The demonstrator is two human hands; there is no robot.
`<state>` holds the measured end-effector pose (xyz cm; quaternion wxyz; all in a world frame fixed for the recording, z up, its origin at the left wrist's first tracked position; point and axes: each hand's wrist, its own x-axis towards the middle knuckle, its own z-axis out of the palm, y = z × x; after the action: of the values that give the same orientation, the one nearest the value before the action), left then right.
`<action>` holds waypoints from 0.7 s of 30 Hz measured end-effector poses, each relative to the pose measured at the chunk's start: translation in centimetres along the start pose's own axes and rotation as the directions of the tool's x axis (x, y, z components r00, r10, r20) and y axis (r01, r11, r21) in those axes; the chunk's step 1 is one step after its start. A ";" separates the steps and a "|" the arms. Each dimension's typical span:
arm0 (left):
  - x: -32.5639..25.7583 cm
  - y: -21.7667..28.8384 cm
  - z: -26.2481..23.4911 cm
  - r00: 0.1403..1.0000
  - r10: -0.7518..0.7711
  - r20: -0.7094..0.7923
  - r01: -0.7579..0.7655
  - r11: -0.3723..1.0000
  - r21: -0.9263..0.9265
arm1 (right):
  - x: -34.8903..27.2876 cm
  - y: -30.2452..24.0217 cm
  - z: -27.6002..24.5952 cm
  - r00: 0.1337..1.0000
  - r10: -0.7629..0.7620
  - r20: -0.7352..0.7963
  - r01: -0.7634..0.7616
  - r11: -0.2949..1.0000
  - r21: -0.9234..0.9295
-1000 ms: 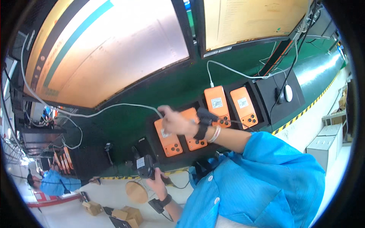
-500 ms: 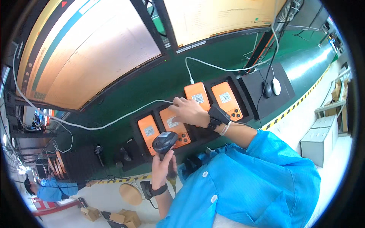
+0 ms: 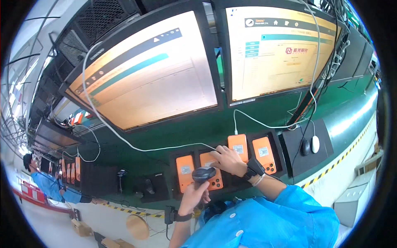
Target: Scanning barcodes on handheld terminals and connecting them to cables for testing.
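Four orange rectangular phones (image 3: 238, 147) lie side by side on the green bench. The left hand (image 3: 193, 197) grips a black handheld scanner (image 3: 203, 174) over the second phone; the right hand (image 3: 228, 160) rests on that phone.

scanner and orange phones on the green bench

dark handheld barcode scanner (image 3: 203, 174), gripped by its handle in the left hand (image 3: 192, 198), head raised and aimed down at the second orange phone (image 3: 211, 170) just beyond it. four orange phones lying flat, backs up, in a row on a black mat: leftmost phone (image 3: 185, 168), then the second, partly hidden by the scanner head and touched by the right hand (image 3: 228, 160); third phone (image 3: 238, 147) set slightly higher, with a white cable plugged into its top; fourth phone (image 3: 264, 153) at the right end. pale label on each back.
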<state>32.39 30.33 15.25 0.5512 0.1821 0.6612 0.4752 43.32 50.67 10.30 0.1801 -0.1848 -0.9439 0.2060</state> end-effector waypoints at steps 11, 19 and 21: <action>0.7 -0.1 0.1 0.999 -0.005 0.036 0.005 1.000 0.001 | 0.7 0.6 0.5 1.000 -0.012 0.004 0.013 0.997 -0.073; 0.4 0.0 0.3 1.000 0.027 -0.012 -0.026 0.999 0.043 | 0.5 0.0 -0.1 1.000 -0.001 -0.020 0.000 1.000 -0.017; 0.4 -0.1 0.2 0.999 0.042 -0.005 -0.042 0.998 0.044 | 0.4 -0.1 0.0 1.000 -0.008 -0.021 0.008 1.000 -0.007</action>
<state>32.46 30.69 14.96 0.5349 0.2068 0.6692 0.4725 42.96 50.77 10.48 0.1900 -0.1838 -0.9435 0.2000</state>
